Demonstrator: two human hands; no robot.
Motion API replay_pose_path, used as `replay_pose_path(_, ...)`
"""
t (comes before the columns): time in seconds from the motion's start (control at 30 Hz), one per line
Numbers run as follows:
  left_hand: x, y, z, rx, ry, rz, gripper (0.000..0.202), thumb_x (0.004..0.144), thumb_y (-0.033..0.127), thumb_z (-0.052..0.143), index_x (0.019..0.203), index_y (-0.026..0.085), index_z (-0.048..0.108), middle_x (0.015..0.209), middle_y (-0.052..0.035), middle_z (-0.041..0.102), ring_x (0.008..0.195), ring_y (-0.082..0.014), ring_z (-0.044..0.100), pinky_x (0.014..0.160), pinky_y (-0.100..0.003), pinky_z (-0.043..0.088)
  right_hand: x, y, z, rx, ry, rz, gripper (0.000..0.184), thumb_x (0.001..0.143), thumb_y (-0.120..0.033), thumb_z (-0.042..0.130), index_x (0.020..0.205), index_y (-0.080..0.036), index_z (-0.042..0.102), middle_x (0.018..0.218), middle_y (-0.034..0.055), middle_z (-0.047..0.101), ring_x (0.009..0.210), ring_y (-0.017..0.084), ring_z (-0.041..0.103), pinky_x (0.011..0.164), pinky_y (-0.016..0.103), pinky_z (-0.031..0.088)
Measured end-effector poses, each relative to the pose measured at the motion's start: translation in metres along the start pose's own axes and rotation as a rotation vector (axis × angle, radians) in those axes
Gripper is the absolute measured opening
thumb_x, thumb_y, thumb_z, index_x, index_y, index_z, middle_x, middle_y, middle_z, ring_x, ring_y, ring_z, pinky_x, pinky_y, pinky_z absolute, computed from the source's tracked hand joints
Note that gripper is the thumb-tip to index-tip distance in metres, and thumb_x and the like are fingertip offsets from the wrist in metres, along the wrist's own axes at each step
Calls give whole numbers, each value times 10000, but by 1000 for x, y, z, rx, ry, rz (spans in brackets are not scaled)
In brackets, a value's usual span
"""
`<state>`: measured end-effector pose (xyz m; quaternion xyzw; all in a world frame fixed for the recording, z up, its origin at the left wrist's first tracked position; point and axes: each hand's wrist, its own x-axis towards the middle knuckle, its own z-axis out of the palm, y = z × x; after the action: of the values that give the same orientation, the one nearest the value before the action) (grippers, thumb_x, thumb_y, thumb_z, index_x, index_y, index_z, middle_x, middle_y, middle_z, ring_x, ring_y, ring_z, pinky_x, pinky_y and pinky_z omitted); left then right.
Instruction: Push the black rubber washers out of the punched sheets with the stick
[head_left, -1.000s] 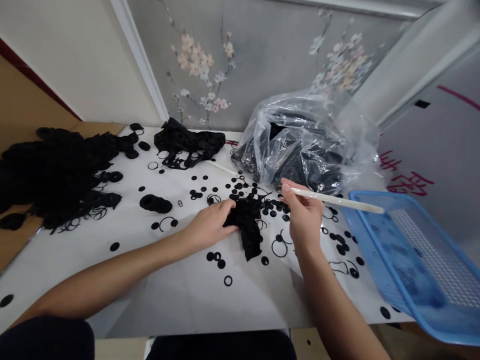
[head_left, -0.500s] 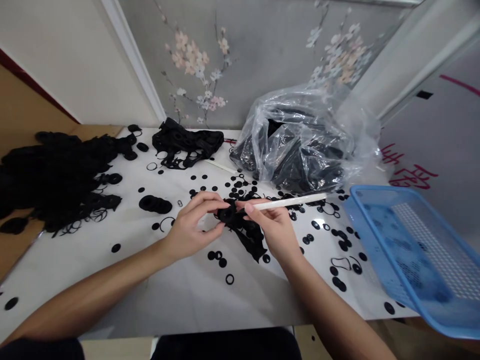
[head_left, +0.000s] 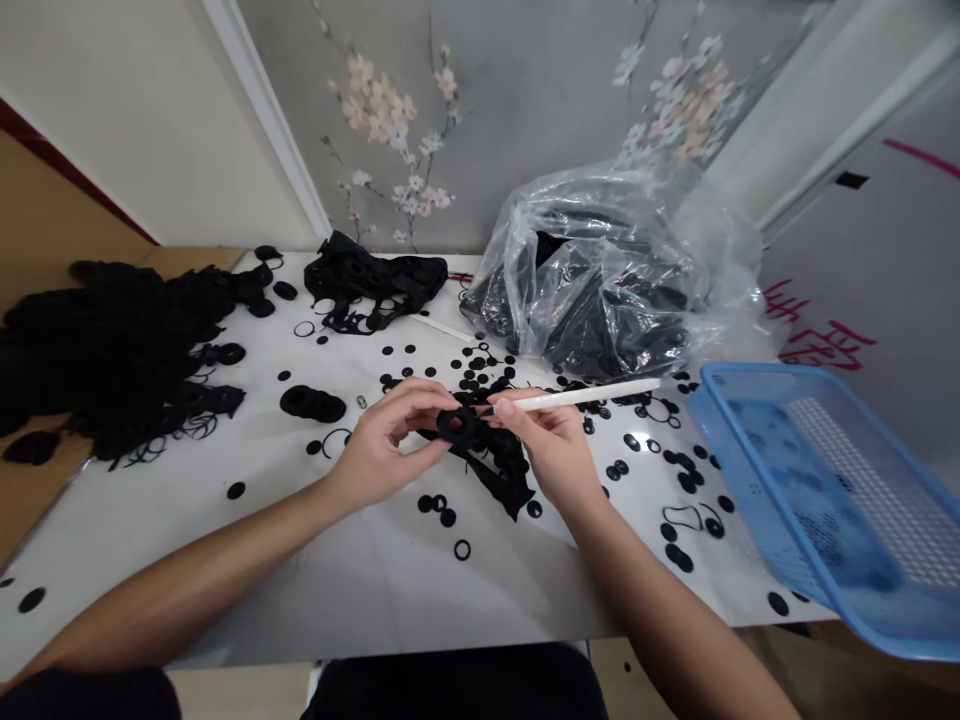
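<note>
My left hand (head_left: 394, 435) pinches a black rubber ring (head_left: 456, 427) between thumb and fingers, its hole facing me. My right hand (head_left: 551, 445) is closed round a white pen-shaped tool (head_left: 589, 395). The tool's thin dark tip points left and reaches the ring's right edge; whether it touches cannot be made out. A black rubber sheet with cut-outs (head_left: 506, 475) hangs or lies just below and between both hands. Left of my left hand, a row of stacked black rings (head_left: 313, 404) lies on the white table (head_left: 390, 600).
Black rubber pieces are heaped (head_left: 97, 350) at the left. Another cut-out sheet (head_left: 375, 288) lies at the back, beside a clear plastic bag (head_left: 607, 280) of black pieces. A blue basket (head_left: 795, 510) stands at the right edge. Small black discs (head_left: 686, 480) are scattered across the table.
The ring in my left hand has turned, so its hole shows more plainly. The tool has shifted slightly right, and its dark tip now shows.
</note>
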<state>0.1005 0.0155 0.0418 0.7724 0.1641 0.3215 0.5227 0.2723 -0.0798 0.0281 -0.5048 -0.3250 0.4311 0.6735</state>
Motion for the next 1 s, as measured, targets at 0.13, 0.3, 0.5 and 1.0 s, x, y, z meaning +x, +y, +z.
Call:
replay_pose_path(0.13, 0, 0, -1, -20, -11, 6, 362, 788, 68, 642, 1093, 265, 645, 1097, -49, 535, 998, -151, 593, 861, -277, 575, 0, -2, 0, 36, -16, 0, 175, 761, -397, 737, 840, -242, 727, 775, 11, 758, 737, 191, 723, 698, 338, 593)
replay_pose_path(0.3, 1, -2, -2, -30, -18, 3, 352, 792, 77, 643, 1092, 261, 646, 1100, -54, 542, 1003, -157, 591, 855, -282, 575, 0, -3, -1, 21, -27, 10, 162, 760, -391, 737, 829, -244, 727, 765, 8, 758, 752, 200, 728, 718, 349, 600)
replay_pose_path(0.5, 1, -2, -1, -43, -18, -22, 350, 790, 95, 660, 1098, 263, 655, 1096, -55, 539, 987, -158, 590, 850, -283, 573, -2, -5, -1, -72, -20, -34, 123, 769, -351, 735, 834, -247, 737, 792, 9, 759, 756, 190, 721, 732, 330, 589)
replay_pose_path(1.0, 10, -4, 5, 4, 48, -518, 293, 706, 332, 775, 953, 191, 706, 879, -30, 712, 777, -163, 667, 746, -291, 568, -10, 8, 9, -514, 21, -441, 129, 869, -198, 610, 883, -262, 722, 901, 2, 748, 833, 171, 691, 764, 310, 567)
